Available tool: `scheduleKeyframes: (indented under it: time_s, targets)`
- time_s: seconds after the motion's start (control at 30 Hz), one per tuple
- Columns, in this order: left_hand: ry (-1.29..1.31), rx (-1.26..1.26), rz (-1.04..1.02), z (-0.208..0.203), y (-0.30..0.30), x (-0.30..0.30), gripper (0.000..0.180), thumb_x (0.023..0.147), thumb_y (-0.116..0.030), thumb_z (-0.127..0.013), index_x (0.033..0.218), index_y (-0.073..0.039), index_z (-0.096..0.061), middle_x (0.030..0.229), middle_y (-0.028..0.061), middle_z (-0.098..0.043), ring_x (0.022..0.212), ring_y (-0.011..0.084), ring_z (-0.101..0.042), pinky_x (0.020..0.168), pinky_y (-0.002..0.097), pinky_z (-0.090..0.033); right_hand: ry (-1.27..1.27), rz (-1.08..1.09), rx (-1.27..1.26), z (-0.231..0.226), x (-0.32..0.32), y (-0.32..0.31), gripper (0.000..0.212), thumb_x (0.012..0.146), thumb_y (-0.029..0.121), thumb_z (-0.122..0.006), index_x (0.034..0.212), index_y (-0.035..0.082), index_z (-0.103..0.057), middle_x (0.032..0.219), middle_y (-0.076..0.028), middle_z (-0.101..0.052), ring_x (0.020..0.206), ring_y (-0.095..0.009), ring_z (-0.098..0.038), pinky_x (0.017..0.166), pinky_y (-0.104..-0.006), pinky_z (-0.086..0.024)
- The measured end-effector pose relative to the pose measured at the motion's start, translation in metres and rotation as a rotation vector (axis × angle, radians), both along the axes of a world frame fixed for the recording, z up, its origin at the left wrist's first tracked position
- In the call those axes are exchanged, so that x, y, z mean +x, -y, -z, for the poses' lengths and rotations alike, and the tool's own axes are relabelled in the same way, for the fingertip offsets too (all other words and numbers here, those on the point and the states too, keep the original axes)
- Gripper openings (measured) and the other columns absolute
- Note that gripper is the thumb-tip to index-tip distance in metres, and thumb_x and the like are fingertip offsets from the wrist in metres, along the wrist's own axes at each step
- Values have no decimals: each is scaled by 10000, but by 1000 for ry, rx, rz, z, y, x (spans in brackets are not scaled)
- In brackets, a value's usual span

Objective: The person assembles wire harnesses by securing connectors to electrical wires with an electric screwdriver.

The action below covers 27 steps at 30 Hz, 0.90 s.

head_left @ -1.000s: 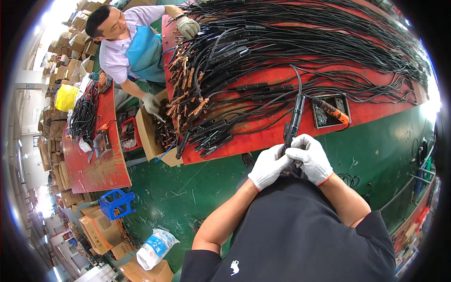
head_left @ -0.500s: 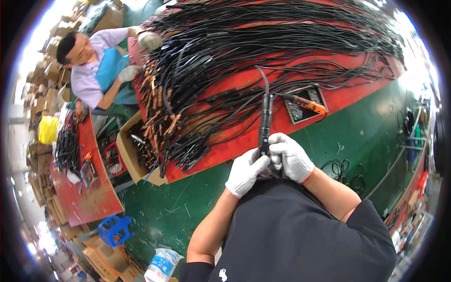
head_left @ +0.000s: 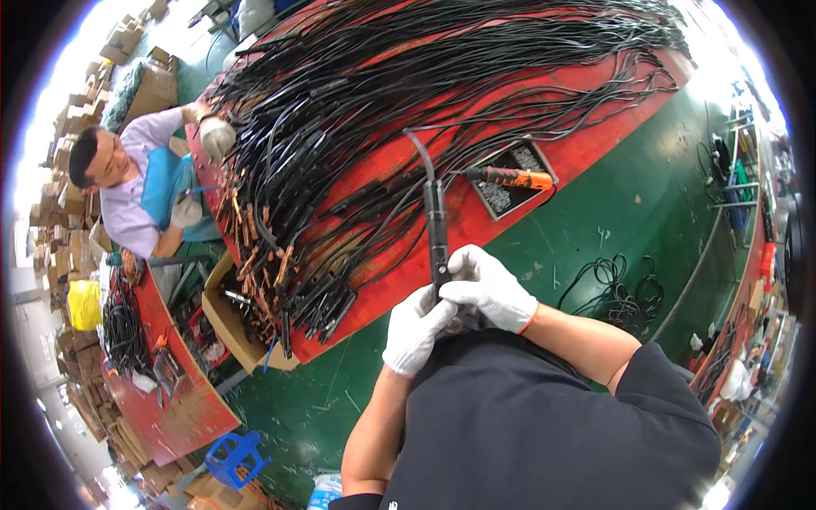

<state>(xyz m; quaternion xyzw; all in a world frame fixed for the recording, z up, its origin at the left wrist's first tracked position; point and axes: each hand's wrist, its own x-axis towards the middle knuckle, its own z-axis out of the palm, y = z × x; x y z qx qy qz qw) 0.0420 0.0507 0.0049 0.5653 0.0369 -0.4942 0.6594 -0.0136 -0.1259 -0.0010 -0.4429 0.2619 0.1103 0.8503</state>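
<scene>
This is a factory assembly floor for cable work. A long red workbench (head_left: pixel 595 161) is heaped with black cables (head_left: pixel 408 93), with a parts tray (head_left: pixel 510 183) and an orange power screwdriver (head_left: pixel 510 178) on its near edge. Left of the bench a gloved co-worker (head_left: pixel 136 195) sits, with stacked cardboard boxes (head_left: pixel 64 229) behind; the floor (head_left: pixel 646 212) is painted green.

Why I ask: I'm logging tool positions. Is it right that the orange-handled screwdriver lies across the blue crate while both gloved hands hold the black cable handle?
Not quite. In the head view the orange-handled screwdriver lies across a small black parts tray on the red table, not a blue crate. Left hand and right hand do hold the black cable handle.
</scene>
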Motion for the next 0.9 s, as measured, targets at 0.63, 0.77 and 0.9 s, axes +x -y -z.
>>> scheduleKeyframes:
  time_s: [0.63, 0.77, 0.9]
  targets:
    - [-4, -22, -219, 25, 13, -4, 182, 1065, -130, -576, 1202, -47, -661, 1065, 100, -728, 890, 215, -720, 743, 333, -587, -572, 1017, -7, 184, 57, 151, 403, 870, 315, -827, 1135, 59, -664, 780, -72, -608, 590, -203, -569, 506, -379, -505]
    - [-14, -39, -264, 19, 12, -1, 177, 1068, -156, -588, 1192, -56, -664, 1072, 97, -735, 907, 216, -725, 754, 331, -591, -875, 1157, -531, 223, 96, 166, 461, 809, 335, -876, 1078, 22, -672, 801, -114, -670, 546, -222, -598, 473, -401, -478]
    - [-75, -54, -266, 11, 17, 0, 168, 1066, -138, -582, 1186, -51, -660, 1035, 95, -720, 868, 211, -694, 748, 334, -575, -820, 1148, -147, 243, 107, 183, 479, 775, 353, -892, 1053, 15, -696, 858, -135, -711, 635, -249, -659, 550, -435, -524]
